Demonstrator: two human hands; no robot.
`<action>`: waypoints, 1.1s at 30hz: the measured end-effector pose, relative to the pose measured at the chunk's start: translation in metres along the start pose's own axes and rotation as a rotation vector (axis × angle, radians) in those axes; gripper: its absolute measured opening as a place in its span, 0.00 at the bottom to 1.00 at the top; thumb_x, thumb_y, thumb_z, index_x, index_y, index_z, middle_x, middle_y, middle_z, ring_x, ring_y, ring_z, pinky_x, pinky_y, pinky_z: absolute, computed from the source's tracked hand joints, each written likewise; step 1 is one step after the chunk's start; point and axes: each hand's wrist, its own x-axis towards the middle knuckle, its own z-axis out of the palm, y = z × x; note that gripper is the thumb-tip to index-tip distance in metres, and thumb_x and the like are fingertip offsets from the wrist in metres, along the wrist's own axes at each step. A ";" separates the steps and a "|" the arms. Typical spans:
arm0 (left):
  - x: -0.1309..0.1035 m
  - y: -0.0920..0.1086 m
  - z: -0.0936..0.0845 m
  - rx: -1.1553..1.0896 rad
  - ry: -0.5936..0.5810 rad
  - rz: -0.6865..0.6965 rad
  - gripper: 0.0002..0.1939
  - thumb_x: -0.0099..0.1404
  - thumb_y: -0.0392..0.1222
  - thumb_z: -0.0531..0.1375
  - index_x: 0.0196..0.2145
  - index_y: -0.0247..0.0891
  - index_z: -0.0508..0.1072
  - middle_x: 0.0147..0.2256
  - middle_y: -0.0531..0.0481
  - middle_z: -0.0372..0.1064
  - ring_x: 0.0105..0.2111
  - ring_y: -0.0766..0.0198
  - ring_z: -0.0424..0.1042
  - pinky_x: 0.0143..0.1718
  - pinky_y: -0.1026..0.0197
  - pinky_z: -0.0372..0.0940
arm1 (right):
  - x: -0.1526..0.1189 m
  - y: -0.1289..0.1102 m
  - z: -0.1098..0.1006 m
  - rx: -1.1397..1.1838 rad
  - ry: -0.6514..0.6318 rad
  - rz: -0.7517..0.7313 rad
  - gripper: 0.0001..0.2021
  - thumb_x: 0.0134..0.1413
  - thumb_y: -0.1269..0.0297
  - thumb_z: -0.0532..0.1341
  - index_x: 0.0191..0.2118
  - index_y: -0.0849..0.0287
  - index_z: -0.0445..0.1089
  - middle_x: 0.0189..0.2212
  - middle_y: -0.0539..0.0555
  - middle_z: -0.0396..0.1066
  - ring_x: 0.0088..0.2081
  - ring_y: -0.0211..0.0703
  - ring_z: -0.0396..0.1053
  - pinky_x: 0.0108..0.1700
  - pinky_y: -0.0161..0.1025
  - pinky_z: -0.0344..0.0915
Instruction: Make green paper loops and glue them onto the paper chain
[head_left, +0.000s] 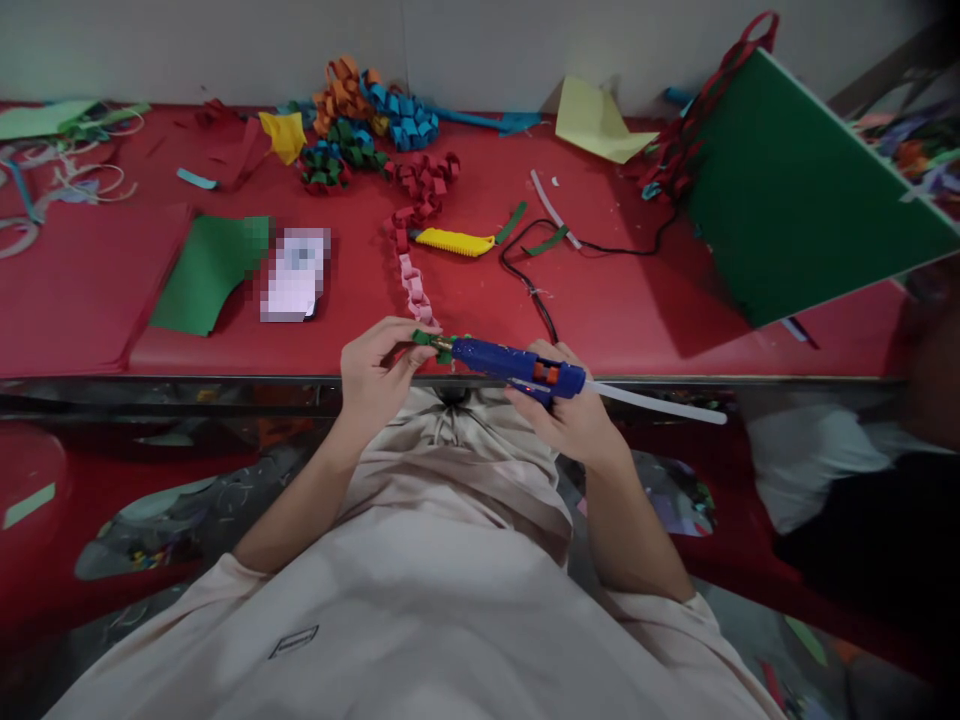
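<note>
My right hand is wrapped round a blue hot glue gun, its nozzle pointing left and a long white glue stick poking out of its back. Opposite it, my left hand pinches a small green paper strip right at the nozzle tip. From there a paper chain runs away from me, first pink links, then dark red links. The exact spot where nozzle meets paper is partly covered by my fingers.
Beyond my hands lie a yellow cutter knife, a loose glue stick and the gun's black cord. A phone and green paper lie left. A large green board leans at right; a person sits there.
</note>
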 end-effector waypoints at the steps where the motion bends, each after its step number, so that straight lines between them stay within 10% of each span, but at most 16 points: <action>1: 0.000 0.000 0.000 0.005 0.001 -0.006 0.15 0.65 0.54 0.67 0.38 0.39 0.82 0.37 0.45 0.80 0.37 0.62 0.79 0.40 0.62 0.72 | 0.000 0.000 0.000 -0.001 0.006 0.006 0.14 0.67 0.50 0.57 0.34 0.54 0.62 0.31 0.54 0.66 0.35 0.50 0.65 0.38 0.47 0.58; 25: 0.003 -0.001 -0.003 0.026 0.021 -0.006 0.13 0.66 0.52 0.67 0.37 0.39 0.82 0.37 0.45 0.80 0.37 0.62 0.78 0.39 0.63 0.72 | -0.005 0.003 -0.006 0.006 0.051 0.003 0.14 0.66 0.51 0.59 0.33 0.54 0.64 0.30 0.53 0.66 0.33 0.48 0.64 0.37 0.45 0.59; 33: 0.004 0.001 -0.004 0.011 0.040 -0.016 0.07 0.66 0.45 0.68 0.38 0.39 0.81 0.37 0.46 0.79 0.36 0.64 0.78 0.38 0.65 0.72 | -0.005 0.072 -0.057 -0.157 0.182 0.221 0.19 0.62 0.43 0.59 0.39 0.56 0.70 0.37 0.58 0.72 0.39 0.52 0.69 0.46 0.51 0.66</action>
